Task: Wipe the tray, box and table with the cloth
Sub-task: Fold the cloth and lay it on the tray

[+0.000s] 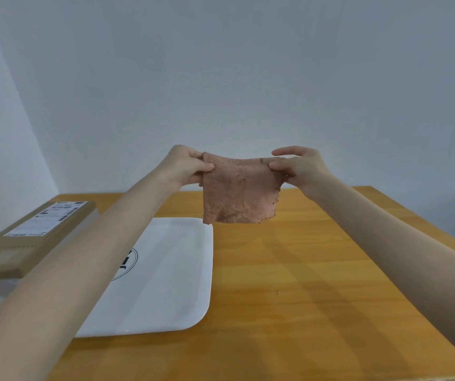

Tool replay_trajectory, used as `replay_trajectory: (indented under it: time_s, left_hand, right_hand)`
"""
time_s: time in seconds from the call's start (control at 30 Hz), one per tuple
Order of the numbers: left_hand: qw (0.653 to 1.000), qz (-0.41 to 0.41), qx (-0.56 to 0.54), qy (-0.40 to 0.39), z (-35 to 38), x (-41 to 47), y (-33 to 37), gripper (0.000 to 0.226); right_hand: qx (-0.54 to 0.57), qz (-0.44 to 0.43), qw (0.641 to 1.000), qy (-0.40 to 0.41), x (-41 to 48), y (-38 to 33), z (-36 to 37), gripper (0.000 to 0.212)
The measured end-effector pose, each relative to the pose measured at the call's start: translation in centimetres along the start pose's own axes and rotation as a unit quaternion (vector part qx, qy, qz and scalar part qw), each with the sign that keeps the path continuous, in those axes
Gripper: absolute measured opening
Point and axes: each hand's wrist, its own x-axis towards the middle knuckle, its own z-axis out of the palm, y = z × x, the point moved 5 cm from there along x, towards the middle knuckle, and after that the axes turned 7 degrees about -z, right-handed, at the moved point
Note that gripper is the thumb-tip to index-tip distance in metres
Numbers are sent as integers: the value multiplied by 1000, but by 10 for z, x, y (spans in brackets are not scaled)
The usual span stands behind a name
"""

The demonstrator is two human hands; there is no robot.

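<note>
Cloth: pinkish-brown terry cloth (238,189), held above wooden desk (317,270).
Hands: my left hand (185,166) and right hand (299,166) pinch its top corners.
Tray: flat white rectangular tray (165,270), desk's left edge.

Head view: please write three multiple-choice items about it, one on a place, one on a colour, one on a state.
1. Where is the box?
A. left of the tray
B. on the tray
C. right of the tray

2. What colour is the cloth?
A. blue
B. pinkish brown
C. green

3. How is the cloth held?
A. it lies crumpled on the tray
B. one hand alone grips it
C. both hands pinch its top corners

Key:
1 A, the box lies to the left of the white tray.
2 B, the fabric is pinkish brown.
3 C, the left hand and right hand hold it spread in the air above the table.
</note>
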Motion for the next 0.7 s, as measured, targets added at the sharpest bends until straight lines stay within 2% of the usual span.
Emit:
replay_trajectory:
  time_s: [0.1, 0.33, 0.5, 0.7]
  left_hand:
    - [996, 47, 42, 65, -9, 0, 7, 35]
    - [990, 95, 97, 46, -15, -2, 11, 25]
    - [983, 104, 153, 17, -9, 0, 10, 30]
    - [962, 144, 221, 72, -9, 3, 13, 15]
  right_hand:
    - [-47, -28, 998, -10, -1, -10, -4, 21]
    - [-124, -79, 989, -29, -1, -21, -12, 21]
    - [-220, -143, 965, -2, -5, -25, -8, 10]
    - [-274, -179, 945, 17, -3, -27, -5, 7]
